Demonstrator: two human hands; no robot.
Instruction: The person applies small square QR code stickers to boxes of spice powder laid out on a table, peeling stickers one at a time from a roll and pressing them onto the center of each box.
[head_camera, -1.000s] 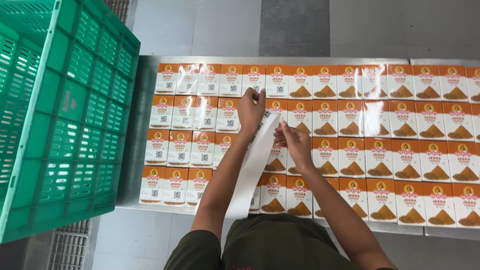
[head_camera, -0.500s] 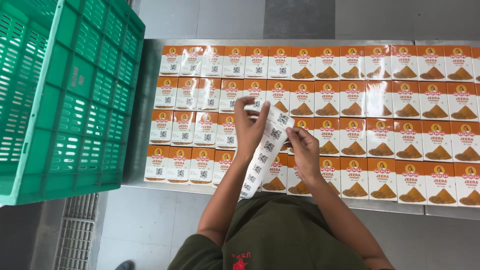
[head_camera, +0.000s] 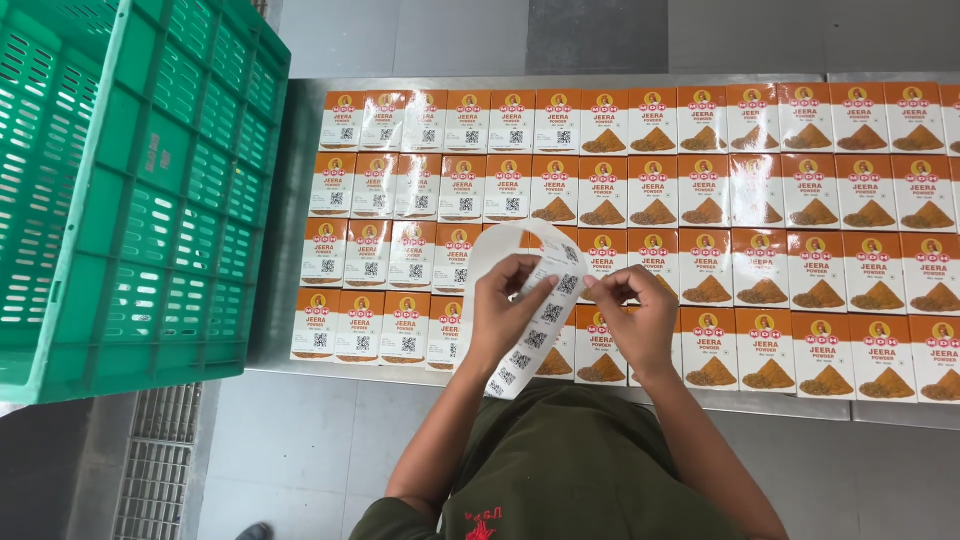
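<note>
Small orange and white boxes (head_camera: 705, 210) lie flat in four rows on a steel table (head_camera: 780, 402). The ones at the left (head_camera: 370, 255) carry a square code sticker. My left hand (head_camera: 508, 305) holds a long white strip of code stickers (head_camera: 535, 330) that curls over at the top and hangs past the table's near edge. My right hand (head_camera: 640, 315) pinches at the strip's upper end, fingertips close to those of my left hand. Both hands hover over the third and fourth rows, near the middle of the table.
A large green slotted plastic crate (head_camera: 120, 190) stands at the left, against the table's left end. A metal floor grate (head_camera: 160, 480) runs below it. Grey floor lies beyond the table's far edge and beneath me.
My hands have drawn back toward me and come together on the sticker strip. Its top end now curls over, where before my left hand stretched it out over the boxes.
</note>
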